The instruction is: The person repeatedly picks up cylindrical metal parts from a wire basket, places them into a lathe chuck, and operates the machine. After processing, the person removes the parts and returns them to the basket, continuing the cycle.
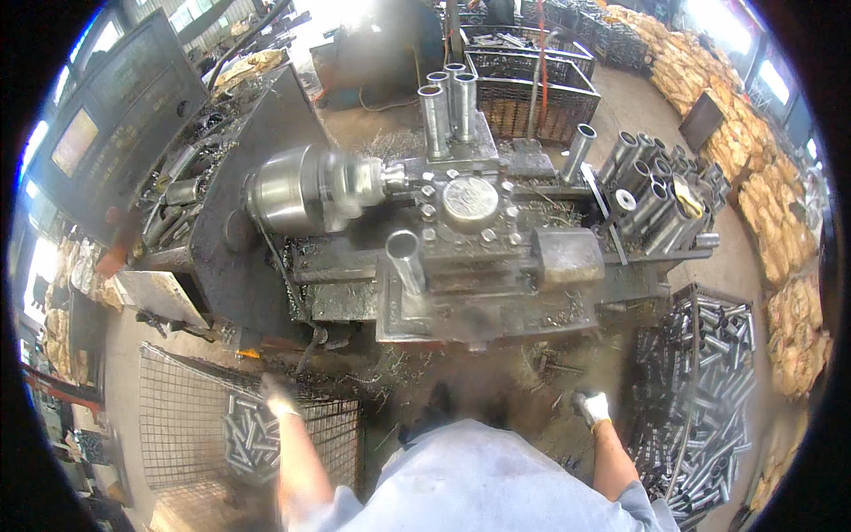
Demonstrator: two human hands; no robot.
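Observation:
My left hand [280,398], in a light glove, hangs beside the rim of a wire mesh basket [177,417] with short metal tubes [251,436] in it. Its fingers are smeared, so their hold cannot be made out. Out to the right is my right hand [591,408], in a white glove with dark fingers. These look curled in, and no object shows in them. Ahead of me stands a lathe, its chuck [297,191] at the left, blurred around the jaws. One metal tube [405,262] stands upright on the carriage, nearer me than the round-topped tool post [471,203].
Several tubes [434,120] stand behind the tool post. More tubes [651,191] crowd the lathe's right end. A large basket of cut tubes [709,390] is right of my right hand. Metal shavings [381,377] litter the floor. Filled sacks [771,230] line the right side.

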